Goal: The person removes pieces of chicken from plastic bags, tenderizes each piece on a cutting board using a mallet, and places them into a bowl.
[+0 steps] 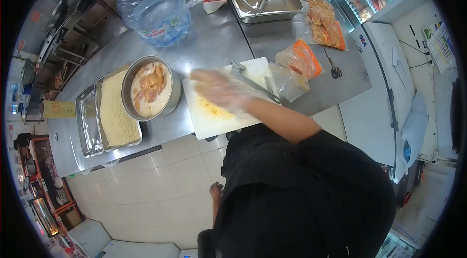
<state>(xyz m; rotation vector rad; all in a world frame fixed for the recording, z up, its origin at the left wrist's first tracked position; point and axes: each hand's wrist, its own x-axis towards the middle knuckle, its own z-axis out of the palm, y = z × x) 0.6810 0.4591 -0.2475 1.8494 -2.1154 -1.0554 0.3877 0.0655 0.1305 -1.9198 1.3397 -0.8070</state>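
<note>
My right hand (221,91), in a thin clear glove, is over the white cutting board (199,124), pointing toward a round metal pot (175,93). Motion blurs its fingers, so their pose is unclear. Pieces of raw meat (152,83) sit in pale liquid inside the pot. Yellowish crumbs and wet residue (214,107) mark the board. A long metal tool with a ridged head (258,85) lies across its far side, partly behind my right hand. Down beside my body hangs my left hand (216,190), fingers loosely apart, with nothing visible in it.
Left of the pot are a tray of pale breadcrumbs (116,107) and a shiny metal tray (87,124). A large water bottle (155,10) stands behind. Bagged meat (323,22), an orange-marked bag (299,63), scissors (334,68) and a steel pan (270,16) occupy the right side.
</note>
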